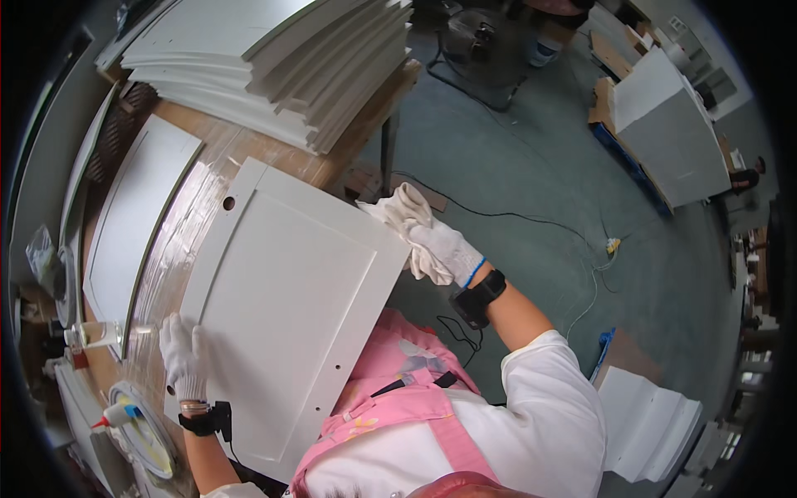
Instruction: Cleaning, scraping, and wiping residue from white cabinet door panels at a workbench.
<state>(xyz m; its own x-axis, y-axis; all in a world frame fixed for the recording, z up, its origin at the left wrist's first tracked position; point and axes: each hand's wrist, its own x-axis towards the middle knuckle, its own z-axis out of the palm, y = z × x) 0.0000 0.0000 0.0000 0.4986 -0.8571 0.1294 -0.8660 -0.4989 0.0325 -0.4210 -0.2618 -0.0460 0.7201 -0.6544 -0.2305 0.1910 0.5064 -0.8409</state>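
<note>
A white cabinet door [282, 307] with a recessed centre lies across the table's near side and in front of my body. It has a round hole near its far left corner and small holes along its near edge. My left hand [183, 355], in a white knit glove, rests on the door's left edge with the fingers stretched out. At the far right corner, my right hand [444, 249], gloved too, is closed on a cream cloth [405, 212]. The cloth is bunched over that corner and hangs past the edge. Black straps circle both wrists.
A tall stack of white panels [274, 75] stands on the wooden table [328, 170]. Another white panel [137, 216] lies left, near a clear jar [100, 334] and a red-tipped bottle [118, 414] on a round lid [149, 440]. Cables [515, 217] cross the green floor. Wrapped stacks stand right.
</note>
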